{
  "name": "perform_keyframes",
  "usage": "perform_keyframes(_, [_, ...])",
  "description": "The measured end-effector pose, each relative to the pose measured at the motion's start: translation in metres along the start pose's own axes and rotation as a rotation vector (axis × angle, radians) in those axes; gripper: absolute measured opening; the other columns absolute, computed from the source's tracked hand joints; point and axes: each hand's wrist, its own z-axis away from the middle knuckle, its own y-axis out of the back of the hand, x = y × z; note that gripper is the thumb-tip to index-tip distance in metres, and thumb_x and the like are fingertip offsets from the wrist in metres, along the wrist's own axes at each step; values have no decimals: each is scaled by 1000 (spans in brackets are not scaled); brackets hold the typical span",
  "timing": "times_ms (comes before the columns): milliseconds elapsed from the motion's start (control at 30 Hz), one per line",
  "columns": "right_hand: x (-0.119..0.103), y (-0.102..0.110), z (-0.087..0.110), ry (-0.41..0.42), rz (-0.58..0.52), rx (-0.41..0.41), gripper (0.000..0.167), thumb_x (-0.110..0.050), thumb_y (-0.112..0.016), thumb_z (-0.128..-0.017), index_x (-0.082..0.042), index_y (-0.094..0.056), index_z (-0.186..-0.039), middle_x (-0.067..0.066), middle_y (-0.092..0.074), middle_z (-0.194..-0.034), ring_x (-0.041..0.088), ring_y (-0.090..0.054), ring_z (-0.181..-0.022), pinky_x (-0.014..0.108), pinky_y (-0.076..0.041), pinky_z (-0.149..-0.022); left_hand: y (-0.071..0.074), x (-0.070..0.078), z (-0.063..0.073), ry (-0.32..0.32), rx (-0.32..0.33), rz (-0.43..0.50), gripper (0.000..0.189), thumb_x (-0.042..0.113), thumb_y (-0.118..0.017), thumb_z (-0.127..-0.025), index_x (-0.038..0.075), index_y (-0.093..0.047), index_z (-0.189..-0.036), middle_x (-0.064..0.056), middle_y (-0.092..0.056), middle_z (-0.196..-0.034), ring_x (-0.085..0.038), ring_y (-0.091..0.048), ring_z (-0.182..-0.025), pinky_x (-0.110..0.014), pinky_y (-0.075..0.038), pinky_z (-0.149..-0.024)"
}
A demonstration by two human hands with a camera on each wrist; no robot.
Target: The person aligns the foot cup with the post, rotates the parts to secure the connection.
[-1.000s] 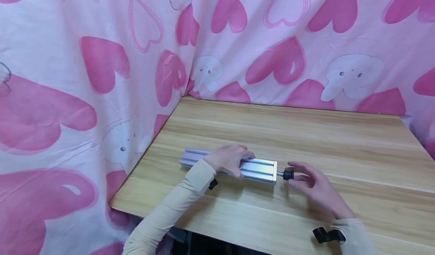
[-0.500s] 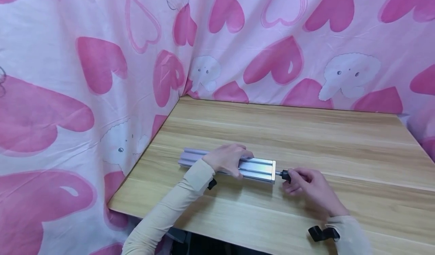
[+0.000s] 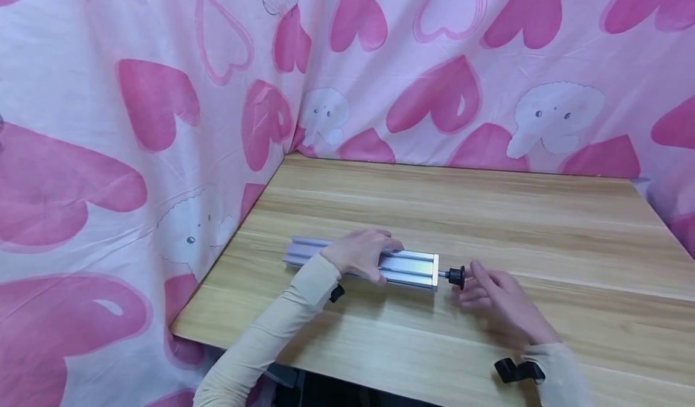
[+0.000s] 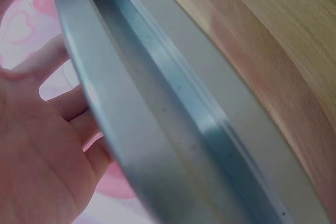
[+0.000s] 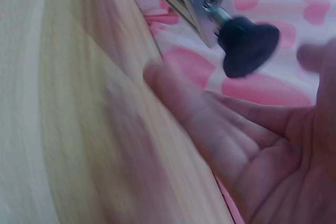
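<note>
An aluminium profile (image 3: 409, 267) with grooved sides is held low over the table, lengthwise from left to right. My left hand (image 3: 361, 253) grips it around the middle, thumb on the near side and fingers over the far side. In the left wrist view, the grooved face of the profile (image 4: 157, 98) crosses in front of the palm. A levelling foot (image 3: 457, 277), black and round with a metal stem, sticks out of the profile's right end plate (image 3: 436, 272). My right hand (image 3: 502, 292) is beside the foot, fingers extended and apart from it in the right wrist view.
Beneath lies a wood-grain table (image 3: 488, 214), its front edge close to my forearms. A pink curtain (image 3: 228, 123) with hearts hangs along the left and back edges. Each wrist carries a black strap mount (image 3: 518, 371).
My right hand came to the levelling foot, turned with its fingers pinched on it, then let go and spread its fingers. The left hand keeps its grip on the profile.
</note>
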Motion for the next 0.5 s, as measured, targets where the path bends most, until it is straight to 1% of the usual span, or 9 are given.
perform_keyframes(67, [2,2,4,79,37,50,48,-27,-50,-107,3,-49,-143,24,-66,-129,5,-70,-104,23,-55,-88,0,0,0,1,-1,3,77,42,-75,-66,18,-61,-138,0,-67,-121,-11,-57,-98,-28,-51,-88])
perform_keyframes(100, [3,1,6,118,43,71,48,-21,-58,-103,-1,-49,-145,23,-62,-135,2,-67,-109,21,-53,-91,1,0,1,3,-2,1,77,42,-75,-66,18,-61,-138,0,-67,-121,-11,-57,-99,-28,-51,-88])
perform_keyframes(167, [4,0,6,198,30,92,58,-12,-70,-94,-6,-49,-147,22,-56,-143,-1,-63,-117,21,-51,-95,1,0,1,8,-2,-6,77,42,-75,-66,18,-61,-138,0,-67,-122,-11,-57,-99,-29,-51,-90])
perform_keyframes(233, [4,-2,5,245,-8,87,63,-8,-77,-87,-7,-53,-146,23,-56,-144,2,-63,-120,22,-51,-97,1,0,1,13,-1,-12,77,42,-75,-66,18,-61,-138,0,-67,-123,-11,-58,-100,-30,-51,-91])
perform_keyframes(333, [5,-5,2,246,13,114,59,-11,-79,-85,-12,-59,-141,18,-62,-139,1,-65,-115,20,-52,-94,0,1,1,11,-3,-14,77,42,-75,-66,18,-61,-138,1,-67,-122,-11,-58,-100,-30,-51,-91])
perform_keyframes(433, [6,-6,2,216,28,129,53,-14,-78,-87,-10,-62,-138,15,-67,-132,3,-69,-109,20,-54,-89,0,2,1,5,-2,-15,77,41,-76,-67,18,-61,-138,0,-67,-122,-12,-59,-101,-31,-52,-92])
perform_keyframes(500, [5,-6,2,172,19,123,50,-17,-75,-90,-6,-62,-137,15,-69,-128,5,-71,-105,20,-55,-87,0,2,1,6,-4,-16,77,40,-77,-67,18,-61,-139,0,-67,-123,-12,-59,-103,-31,-52,-93])
